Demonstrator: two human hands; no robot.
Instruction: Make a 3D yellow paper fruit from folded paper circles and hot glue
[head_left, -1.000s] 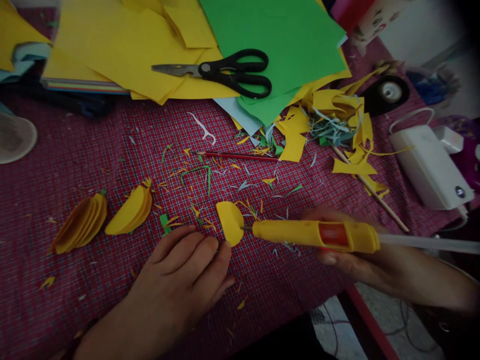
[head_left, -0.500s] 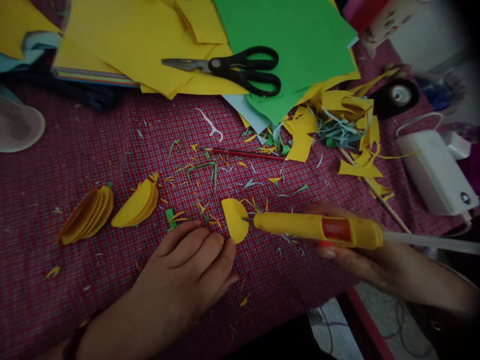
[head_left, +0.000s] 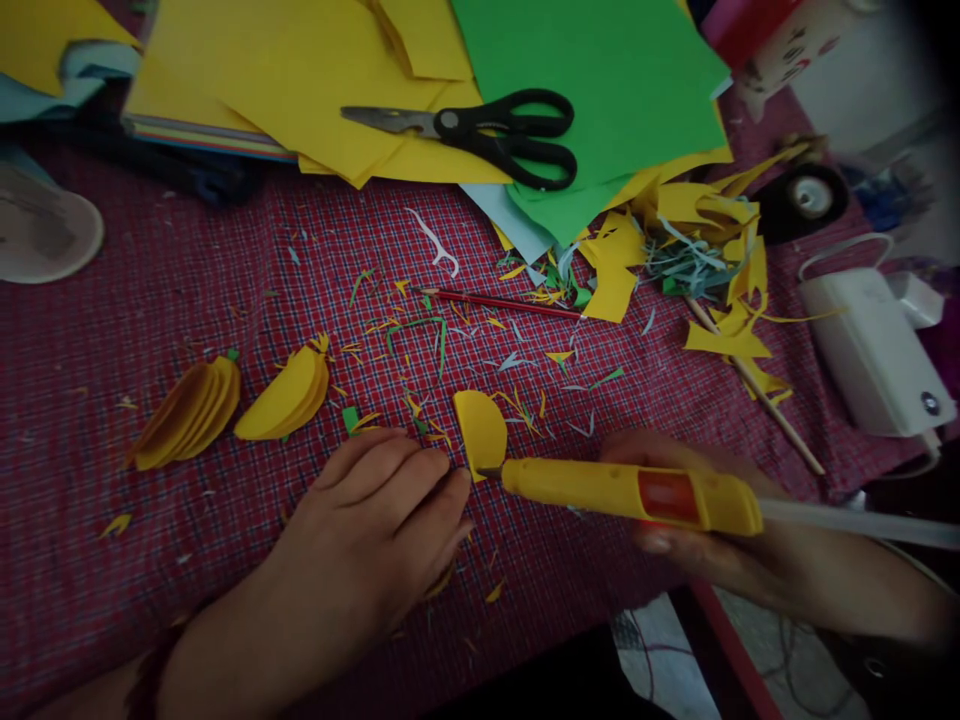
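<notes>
In my right hand [head_left: 675, 545] is a yellow hot glue gun [head_left: 585, 487], a translucent glue stick [head_left: 847, 522] coming out of its back end. Its dark nozzle rests at the lower end of a folded yellow paper half-circle [head_left: 482, 430]. My left hand [head_left: 379, 535] is palm down with curled fingers close together, its index fingertip holding the paper's lower tip against the cloth. Further left are two layered bundles of folded yellow paper, one fanned out [head_left: 187, 412] and one flatter [head_left: 285, 395].
Black-handled scissors [head_left: 469, 125] lie on yellow and green paper sheets [head_left: 652, 90]. A red pencil [head_left: 510, 302], a white floss pick [head_left: 435, 243] and paper scraps [head_left: 615, 265] lie on the checked tablecloth [head_left: 285, 270]. A white box-shaped device [head_left: 866, 350] and a wooden stick [head_left: 780, 415] are at right.
The glue gun's nozzle has moved down along the half-circle, from its middle to its lower end. My left hand keeps its place beside the paper. The whole view has shifted slightly.
</notes>
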